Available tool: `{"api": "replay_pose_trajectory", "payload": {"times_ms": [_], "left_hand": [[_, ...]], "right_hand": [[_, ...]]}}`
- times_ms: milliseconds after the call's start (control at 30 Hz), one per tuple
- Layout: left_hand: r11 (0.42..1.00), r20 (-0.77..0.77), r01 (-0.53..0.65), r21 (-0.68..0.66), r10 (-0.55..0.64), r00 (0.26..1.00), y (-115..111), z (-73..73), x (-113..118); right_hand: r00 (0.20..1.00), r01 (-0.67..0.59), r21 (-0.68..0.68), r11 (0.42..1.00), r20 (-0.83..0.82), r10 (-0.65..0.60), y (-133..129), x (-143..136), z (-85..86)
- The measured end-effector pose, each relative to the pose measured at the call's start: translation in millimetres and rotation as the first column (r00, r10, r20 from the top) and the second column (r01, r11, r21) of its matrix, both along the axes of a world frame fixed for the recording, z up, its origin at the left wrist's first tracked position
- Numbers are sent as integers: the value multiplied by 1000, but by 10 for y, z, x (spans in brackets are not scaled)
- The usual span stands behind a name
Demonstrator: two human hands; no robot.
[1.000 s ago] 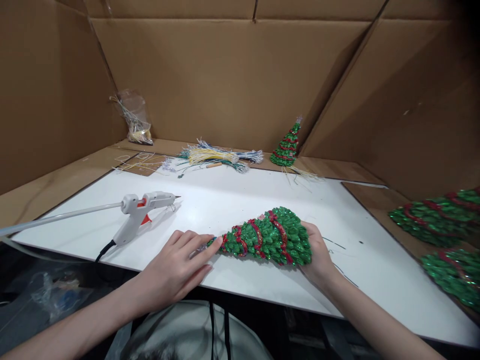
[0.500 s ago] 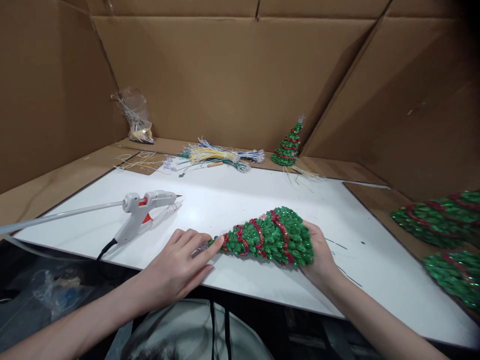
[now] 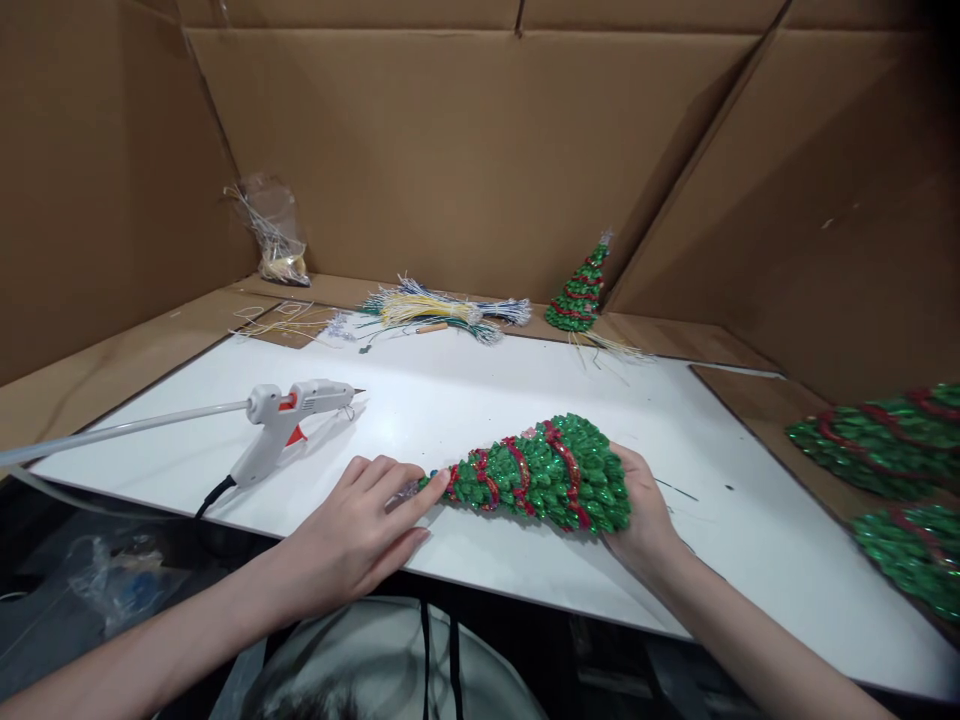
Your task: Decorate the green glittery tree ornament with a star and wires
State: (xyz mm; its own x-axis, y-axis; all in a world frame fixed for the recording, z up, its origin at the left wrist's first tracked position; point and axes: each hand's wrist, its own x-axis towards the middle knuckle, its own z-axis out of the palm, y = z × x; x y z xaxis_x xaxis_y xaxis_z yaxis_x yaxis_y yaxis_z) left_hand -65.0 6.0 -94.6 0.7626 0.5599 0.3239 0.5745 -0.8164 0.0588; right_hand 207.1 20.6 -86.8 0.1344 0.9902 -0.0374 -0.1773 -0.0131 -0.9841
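Steadying a green glittered, cone-shaped tree with red garland (image 3: 517, 480) at lower centre of the frame, you are laying it on its side over a white tabletop (image 3: 480, 385), its narrow tip pointing left. Your left hand (image 3: 367, 530) is holding that tip, fingers drawn in around it with the index lying along the near side, apparently to keep the tree from rolling. Your right hand (image 3: 645, 510) is bracing the broad base, likely because the weight is sitting there; its fingers are hiding behind the foliage, so their spread cannot be told. At left, a white hot-glue gun with an orange trigger (image 3: 270, 430) is resting on a small wire stand, presumably to keep its nozzle off the surface. At upper centre, yellow, white and green wire bundles (image 3: 442, 308) are lying beside a small green tree (image 3: 579, 292), seemingly parked there to leave you room.
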Motion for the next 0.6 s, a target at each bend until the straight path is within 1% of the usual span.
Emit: {"api": "replay_pose_trajectory", "payload": {"times_ms": [167,333,433,600], "left_hand": [[1000,-4,2,-11,-2,1000,6,0,2],[1000,17,-8,4,8,1000,-2,-18,9],[1000,25,-21,6,20,999,-13,-20,17],[1000,44,-11,-10,12,999,-22,-13,11]], "right_hand": [[1000,19,0,1000,-14,-19,-3,8,-12],[999,11,-6,1000,-39,-11,9,6,2],[1000,14,2,1000,-26,-14,29,16,12],[1000,11,-23,1000,-7,-11,37,41,3]]}}
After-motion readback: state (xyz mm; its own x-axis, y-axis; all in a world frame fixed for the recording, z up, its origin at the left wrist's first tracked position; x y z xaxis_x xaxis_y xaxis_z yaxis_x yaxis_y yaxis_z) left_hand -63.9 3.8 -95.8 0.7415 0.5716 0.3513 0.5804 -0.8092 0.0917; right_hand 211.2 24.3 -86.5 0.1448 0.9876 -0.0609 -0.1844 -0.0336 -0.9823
